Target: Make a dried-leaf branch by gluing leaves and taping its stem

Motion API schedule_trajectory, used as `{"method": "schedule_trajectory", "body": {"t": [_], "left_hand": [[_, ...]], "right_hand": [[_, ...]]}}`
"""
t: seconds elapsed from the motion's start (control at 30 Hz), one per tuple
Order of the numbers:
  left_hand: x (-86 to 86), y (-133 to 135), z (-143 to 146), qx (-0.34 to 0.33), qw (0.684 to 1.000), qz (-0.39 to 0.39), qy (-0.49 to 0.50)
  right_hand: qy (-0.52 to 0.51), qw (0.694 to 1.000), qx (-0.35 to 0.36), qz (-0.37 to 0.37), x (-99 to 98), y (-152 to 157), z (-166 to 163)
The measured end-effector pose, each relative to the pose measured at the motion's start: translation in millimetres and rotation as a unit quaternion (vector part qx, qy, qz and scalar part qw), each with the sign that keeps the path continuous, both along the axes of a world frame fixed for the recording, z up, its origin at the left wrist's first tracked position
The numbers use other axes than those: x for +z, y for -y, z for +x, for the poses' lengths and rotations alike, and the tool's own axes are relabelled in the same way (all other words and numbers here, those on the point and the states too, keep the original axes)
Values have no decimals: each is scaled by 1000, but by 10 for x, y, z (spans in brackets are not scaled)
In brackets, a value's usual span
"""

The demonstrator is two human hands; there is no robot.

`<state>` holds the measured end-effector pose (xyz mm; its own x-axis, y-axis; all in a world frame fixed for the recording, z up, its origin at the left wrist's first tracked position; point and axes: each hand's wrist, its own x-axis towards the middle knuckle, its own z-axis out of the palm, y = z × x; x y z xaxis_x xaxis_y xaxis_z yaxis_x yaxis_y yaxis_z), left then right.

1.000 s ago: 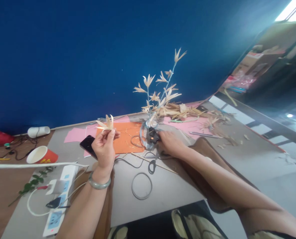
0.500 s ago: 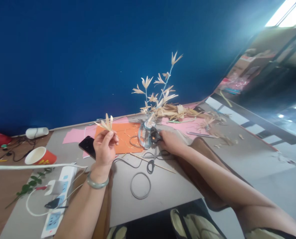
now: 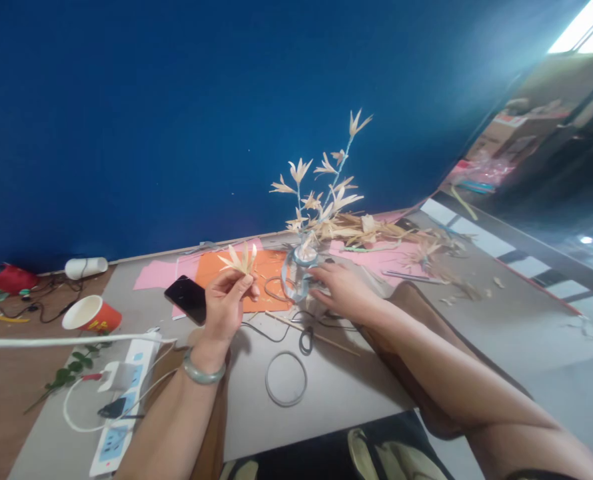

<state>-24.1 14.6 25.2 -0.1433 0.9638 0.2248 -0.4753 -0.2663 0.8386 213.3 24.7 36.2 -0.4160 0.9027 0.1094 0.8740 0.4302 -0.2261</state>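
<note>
In the head view, the left hand (image 3: 226,301) has thumb and fingers closed in a pinch on the base of a flower (image 3: 244,257), which stands just above the fingertips, petals up. The right hand (image 3: 345,293) is loosely open, fingers reaching forward, and no object shows in its grasp; the undersides of the fingers are hidden. Just beyond its fingertips is the base (image 3: 306,255), from which two stems (image 3: 343,162) rise well above the hand. As far as made-up work goes, these stems already bear several flowers at their tips and along their lengths, and the blue covering on them looks finished where it shows. The flower in the left hand is loose, apart from both stems, so joining it on appears not yet done. It is pale straw colour, with narrow, pointed petals splayed wide like a small fan; no stem of its own can be made out below the pinch. More dry husks (image 3: 369,230) lie beyond the right hand, scissors (image 3: 305,342) lie nearer than it, and a phone (image 3: 184,297) lies just left of the left hand.
</note>
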Motion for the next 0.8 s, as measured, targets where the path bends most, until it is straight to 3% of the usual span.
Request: {"method": "schedule_trajectory", "body": {"t": [0.07,0.13,0.23,0.6,0.8], "left_hand": [[2,14,17,-2,1000,9,-13],[12,26,30,2,999,12,-34],[33,28,36,13,998,17,-65],[-6,-33,-13,66,992,1,-108],[-15,-22,-21,77,987,1,-142]], "right_hand": [[-194,977,86,-30,156,70,-237],[-343,934,96,-21,245,77,-468],[-460,884,87,-19,291,9,-731],[-567,810,74,-131,345,-164,-980],[-577,798,76,-154,333,-183,-996]]}}
